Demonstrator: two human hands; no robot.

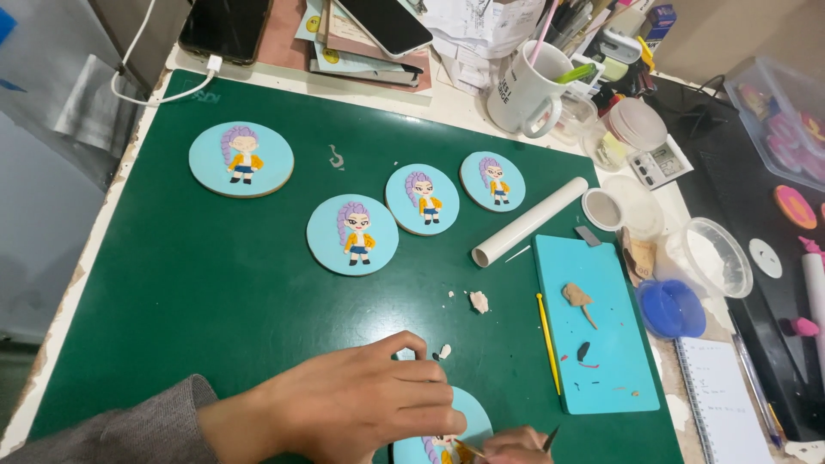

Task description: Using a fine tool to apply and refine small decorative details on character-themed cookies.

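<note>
Right now our left hand [361, 408] presses curled fingers [430, 371] onto the blue disc [471, 421] at the green mat's [215, 283] near edge, while our right hand [516, 447] pinches a thin tool [550, 438]. We judge we're detailing the figure; next calls for steady, light strokes.

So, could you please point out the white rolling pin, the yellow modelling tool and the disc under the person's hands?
White rolling pin [530, 222], head view, middle of the tube.
Yellow modelling tool [548, 342], head view, mid-shaft.
Light blue disc [475, 423], head view, bare blue edge right of the left hand [361, 404].

Cluttered desk [447, 99], grey floor [34, 232]
</note>
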